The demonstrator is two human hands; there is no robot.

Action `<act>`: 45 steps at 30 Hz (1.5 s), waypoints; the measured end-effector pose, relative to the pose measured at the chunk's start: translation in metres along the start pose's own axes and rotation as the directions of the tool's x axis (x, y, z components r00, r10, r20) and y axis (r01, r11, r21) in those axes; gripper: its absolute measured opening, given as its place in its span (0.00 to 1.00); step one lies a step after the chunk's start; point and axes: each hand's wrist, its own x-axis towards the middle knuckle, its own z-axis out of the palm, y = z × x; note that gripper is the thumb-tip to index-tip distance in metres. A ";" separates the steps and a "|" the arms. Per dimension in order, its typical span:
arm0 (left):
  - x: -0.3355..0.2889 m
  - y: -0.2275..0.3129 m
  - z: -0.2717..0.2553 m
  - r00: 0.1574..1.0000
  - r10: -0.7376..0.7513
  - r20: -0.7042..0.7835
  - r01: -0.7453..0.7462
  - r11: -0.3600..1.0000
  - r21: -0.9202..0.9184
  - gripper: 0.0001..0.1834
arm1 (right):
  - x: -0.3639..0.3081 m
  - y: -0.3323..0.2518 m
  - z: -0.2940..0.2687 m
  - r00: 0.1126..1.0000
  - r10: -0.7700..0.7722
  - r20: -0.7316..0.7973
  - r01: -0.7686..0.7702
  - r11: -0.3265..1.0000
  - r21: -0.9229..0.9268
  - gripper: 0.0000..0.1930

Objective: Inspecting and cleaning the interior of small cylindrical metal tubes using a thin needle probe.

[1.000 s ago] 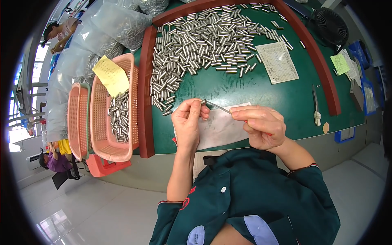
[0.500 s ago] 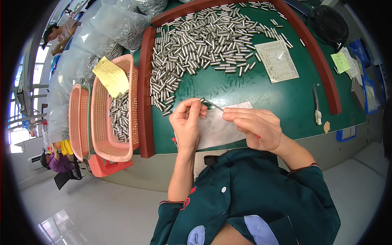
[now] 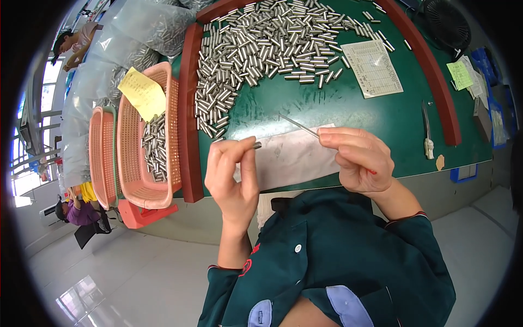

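Between the thumb and fingers of my left hand (image 3: 233, 177) is a short metal pin (image 3: 256, 145), held above the left edge of a white cloth (image 3: 297, 158). My right hand (image 3: 366, 159) pinches a thin metal rod (image 3: 299, 125), its slim tip pointing up and left, apart from the pin. The cloth lies under both hands at the table's near edge. Beyond it, a heap of similar metal pins (image 3: 272, 46) spreads over the green tabletop (image 3: 261, 111).
Left of the red-brown rail (image 3: 190, 114) stands a pink basket (image 3: 128, 158) holding pins and a yellow note (image 3: 143, 94). Clear bags of pins (image 3: 147, 24) lie behind. A printed sheet (image 3: 373, 68), tweezers (image 3: 426, 128) and a black fan (image 3: 447, 24) are rightward. Two people sit far left.
My hands have moved apart: the left went left and slightly down with the pin, the right moved right with the rod. The rod has come away from the pin.
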 end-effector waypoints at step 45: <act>-0.049 -0.048 -0.017 0.589 -0.544 0.598 0.300 -0.540 -0.786 0.08 | -0.014 -0.004 0.016 0.985 0.174 -0.014 -0.172 0.980 0.104 0.06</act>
